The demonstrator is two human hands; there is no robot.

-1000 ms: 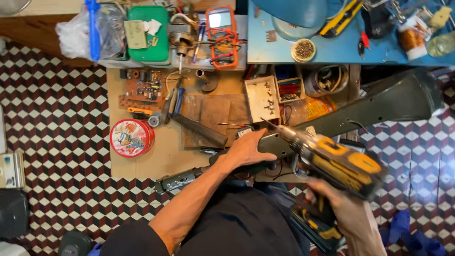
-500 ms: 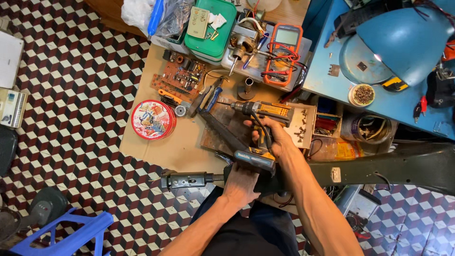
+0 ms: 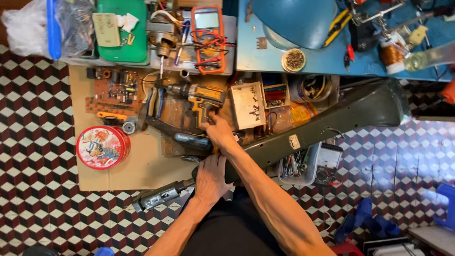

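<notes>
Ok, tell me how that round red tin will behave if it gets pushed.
The red tin sits flat on the cardboard, so it would probably slide rather than roll. It looks low and wide, unlikely to tip. Its weight is unclear, since the lid hides the contents.

Matt yellow plastic drill (image 3: 201,100) on brown cardboard (image 3: 142,166); dull dark metal housing (image 3: 332,118)

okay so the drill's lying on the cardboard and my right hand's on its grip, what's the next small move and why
Probably let go and draw the right hand back to the long dark housing. The yellow drill lies flat on the cardboard, seemingly at rest, while only the left hand steadies that housing near its narrow end.
</notes>
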